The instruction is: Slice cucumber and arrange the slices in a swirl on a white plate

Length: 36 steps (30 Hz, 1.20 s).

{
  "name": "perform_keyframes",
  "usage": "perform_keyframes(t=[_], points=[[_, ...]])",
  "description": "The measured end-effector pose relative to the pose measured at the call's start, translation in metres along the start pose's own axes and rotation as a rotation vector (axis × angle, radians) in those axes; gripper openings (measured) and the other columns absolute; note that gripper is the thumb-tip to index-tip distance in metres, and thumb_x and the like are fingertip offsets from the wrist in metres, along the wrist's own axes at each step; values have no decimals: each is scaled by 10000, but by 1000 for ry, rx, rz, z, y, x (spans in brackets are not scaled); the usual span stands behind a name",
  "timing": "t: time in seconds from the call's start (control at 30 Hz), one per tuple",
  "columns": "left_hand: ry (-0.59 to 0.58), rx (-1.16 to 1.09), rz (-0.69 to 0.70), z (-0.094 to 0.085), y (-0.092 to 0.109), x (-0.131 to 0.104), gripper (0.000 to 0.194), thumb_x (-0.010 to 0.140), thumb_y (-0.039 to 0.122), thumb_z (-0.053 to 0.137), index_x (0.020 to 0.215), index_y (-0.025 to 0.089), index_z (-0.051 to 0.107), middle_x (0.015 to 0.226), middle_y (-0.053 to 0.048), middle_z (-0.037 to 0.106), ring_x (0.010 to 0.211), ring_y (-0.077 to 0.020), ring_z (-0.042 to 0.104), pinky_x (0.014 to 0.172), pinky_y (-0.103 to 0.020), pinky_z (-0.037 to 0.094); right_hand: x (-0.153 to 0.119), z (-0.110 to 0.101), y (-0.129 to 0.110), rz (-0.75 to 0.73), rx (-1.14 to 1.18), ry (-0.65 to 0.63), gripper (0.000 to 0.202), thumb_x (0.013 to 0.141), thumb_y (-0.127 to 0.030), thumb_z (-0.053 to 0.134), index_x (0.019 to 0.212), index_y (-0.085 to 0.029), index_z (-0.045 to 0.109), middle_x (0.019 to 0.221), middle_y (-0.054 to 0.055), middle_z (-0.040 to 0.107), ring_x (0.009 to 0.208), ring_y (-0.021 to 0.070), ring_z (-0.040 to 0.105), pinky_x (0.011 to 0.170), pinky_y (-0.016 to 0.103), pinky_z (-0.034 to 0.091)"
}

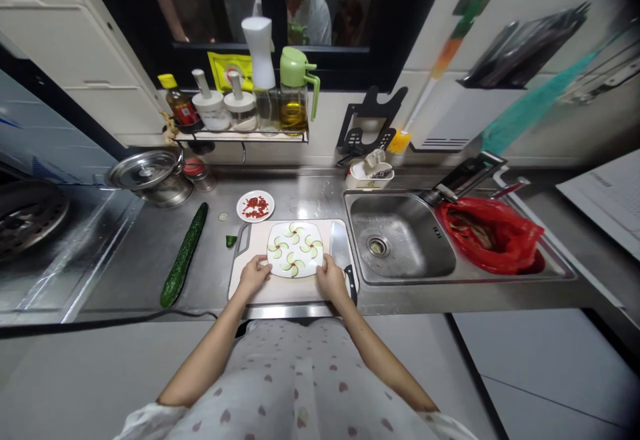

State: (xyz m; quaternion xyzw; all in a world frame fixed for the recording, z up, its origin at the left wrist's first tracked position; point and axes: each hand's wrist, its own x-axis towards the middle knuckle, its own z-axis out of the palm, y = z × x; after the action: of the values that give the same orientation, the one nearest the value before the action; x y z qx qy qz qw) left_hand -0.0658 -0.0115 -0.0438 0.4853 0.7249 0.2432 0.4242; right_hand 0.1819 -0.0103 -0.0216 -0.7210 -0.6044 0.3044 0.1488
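Note:
A white square plate point(295, 253) lies over the cutting board point(273, 292), with thin cucumber slices point(294, 233) laid on it in pinwheels that have small red bits at their centres. My left hand point(254, 276) grips the plate's left edge between thumb and fingers. At the opposite edge, my right hand point(332, 279) pinches the rim in the same way. Just right of the plate, a kitchen knife point(340, 247) rests on the board, its black handle partly beside my right hand. Behind the board stands a small white plate point(241, 208) of chopped red pieces.
A whole cucumber point(185, 257) and a cucumber end point(231, 241) lie to the left. Further back are a steel pot point(150, 177) and a shelf point(240, 137) of seasonings. On the right are the sink point(400, 227) and a red plastic bag point(493, 237).

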Motion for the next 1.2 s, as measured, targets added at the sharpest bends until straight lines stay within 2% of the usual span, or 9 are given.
perform_keyframes(t=[0.13, 0.37, 0.5, 0.63, 0.73, 0.87, 1.0, 1.1, 1.2], points=[[-13, -128, -35, 6, 0, 2, 427, 752, 349, 595, 1123, 140, 560, 590, 16, 646, 570, -137, 631, 591, -229, 450, 4, 2, -1, 10, -19, -13, 446, 848, -144, 456, 1290, -115, 499, 847, 59, 653, 801, 190, 598, 694, 242, 385], [-52, -309, -95, 11, 3, 4, 382, 731, 277, 629, 1081, 162, 529, 588, 40, 606, 553, -122, 627, 538, -209, 463, 6, 9, -2, 14, 54, 1, 543, 833, -196, 454, 1367, -103, 419, 899, 84, 658, 821, 217, 603, 737, 282, 435], [-67, -406, -99, 10, 7, 2, 340, 713, 248, 622, 1021, 175, 499, 561, 66, 554, 547, -119, 623, 546, -218, 489, 6, 10, -2, 22, 147, 41, 530, 794, -190, 436, 1317, -106, 467, 859, 74, 650, 768, 219, 600, 714, 305, 458], [-102, -576, -86, 6, 13, -5, 403, 669, 294, 668, 997, 174, 467, 593, 59, 570, 563, -118, 632, 599, -249, 536, 6, 9, -2, 62, 409, 53, 475, 766, -234, 434, 1221, -121, 513, 700, 0, 579, 584, 171, 577, 563, 270, 456], [-145, -682, -117, 1, 18, -14, 459, 641, 303, 694, 1004, 179, 442, 672, 29, 618, 612, -130, 657, 649, -284, 564, 4, 4, -4, 113, 674, 4, 457, 734, -274, 462, 1168, -132, 494, 576, -74, 495, 423, 123, 501, 421, 221, 388], [-130, -701, -64, -6, 25, -30, 493, 634, 346, 689, 1027, 192, 433, 677, 46, 612, 627, -122, 644, 701, -318, 577, -4, -5, -8, 103, 907, -18, 452, 682, -288, 535, 1113, -171, 464, 510, -120, 476, 360, 92, 454, 362, 181, 350], [-116, -685, 32, -11, 32, -46, 521, 650, 382, 679, 1069, 199, 429, 712, 30, 642, 675, -127, 637, 702, -298, 565, -15, -13, -15, 122, 1069, -100, 411, 682, -301, 629, 1061, -195, 513, 676, -46, 632, 462, 102, 552, 396, 193, 441], [-110, -717, 71, -10, 37, -56, 528, 668, 385, 680, 1089, 196, 423, 757, 2, 677, 679, -130, 638, 688, -286, 555, -22, -14, -20, 154, 1235, -171, 403, 696, -309, 690, 1064, -201, 568, 939, 36, 699, 708, 168, 663, 546, 270, 565], [-104, -741, 76, -3, 41, -64, 539, 686, 401, 680, 1105, 194, 411, 791, -21, 697, 694, -144, 649, 696, -301, 552, -27, -11, -25, 197, 1429, -164, 444, 706, -291, 714, 1117, -201, 574, 1080, 65, 690, 924, 228, 670, 704, 366, 597]])
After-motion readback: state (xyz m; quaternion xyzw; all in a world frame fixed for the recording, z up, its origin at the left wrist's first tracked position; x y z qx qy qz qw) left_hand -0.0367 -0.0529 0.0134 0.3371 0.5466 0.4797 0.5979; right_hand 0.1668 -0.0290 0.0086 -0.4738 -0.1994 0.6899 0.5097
